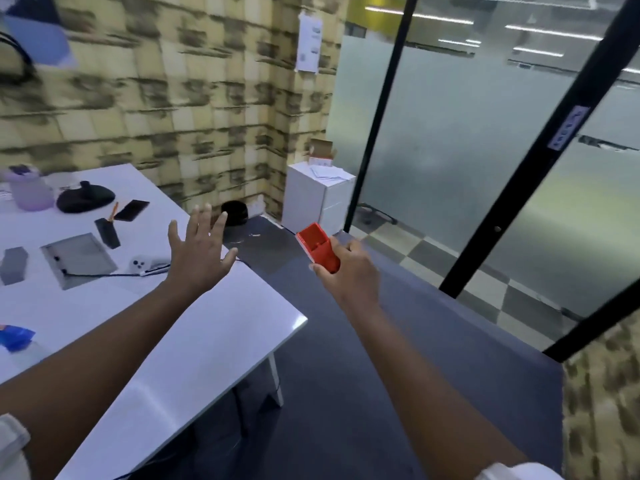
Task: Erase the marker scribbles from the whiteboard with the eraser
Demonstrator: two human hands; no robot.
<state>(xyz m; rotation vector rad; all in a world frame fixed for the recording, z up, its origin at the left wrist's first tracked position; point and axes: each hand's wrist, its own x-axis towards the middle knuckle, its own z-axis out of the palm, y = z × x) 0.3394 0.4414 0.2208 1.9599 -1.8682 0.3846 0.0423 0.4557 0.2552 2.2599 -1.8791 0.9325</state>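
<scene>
Clutter sits on the far left of the white table [194,344]: a lilac bottle [30,190], a black dome-shaped object [85,199], a dark phone [131,209] with an orange pen [113,212] just beside it, a black bar-shaped item [107,233], a grey hatch set into the tabletop [79,257] with a cable running out of it, and a small white controller [147,265]. A blue packet [14,336] lies at the near left edge.

The left hand [197,252] is raised over the table's far right part, palm away, all fingers straight and spread wide; it holds nothing, and whether it touches anything cannot be told.

Further right, over the dark floor, the right hand [349,268] has its fingers curled round the red eraser [318,248], thumb along its near side. The eraser's far end sticks out past the fingers, tilted up and to the left, showing a hollow red back with a white edge. The two hands are well apart.

Beyond them a black bin [236,212] stands in the corner, and a white cabinet [317,197] is against the patterned wall, next to frosted glass panels [460,143] in black frames. No whiteboard shows in this view.
</scene>
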